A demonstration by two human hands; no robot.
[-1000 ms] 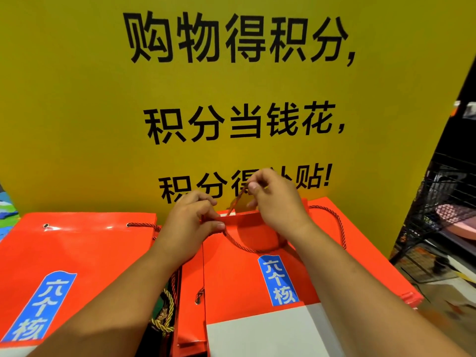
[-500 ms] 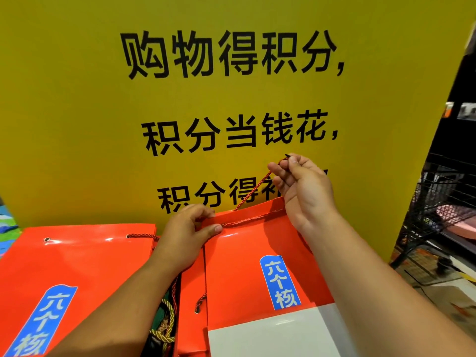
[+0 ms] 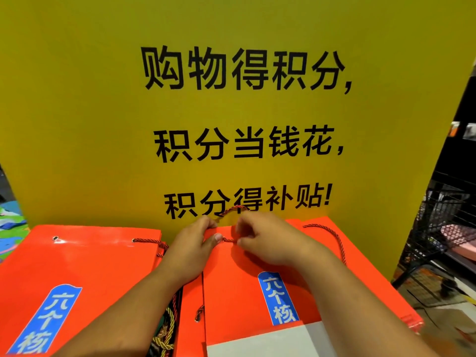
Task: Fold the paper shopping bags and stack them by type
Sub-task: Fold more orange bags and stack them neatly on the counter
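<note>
While the left hand (image 3: 192,249) pinches its top rim and the right hand (image 3: 268,240), close beside, pinches the twisted cord handle (image 3: 233,209), the orange paper bag (image 3: 239,292) lies flat on the right-hand pile. Its glossy card looks light, stiff and slippery. The cord is limp, so the rim seems the surer hold.

A shop: yellow loyalty-points sign (image 3: 244,112), wire basket rack (image 3: 443,228).
</note>
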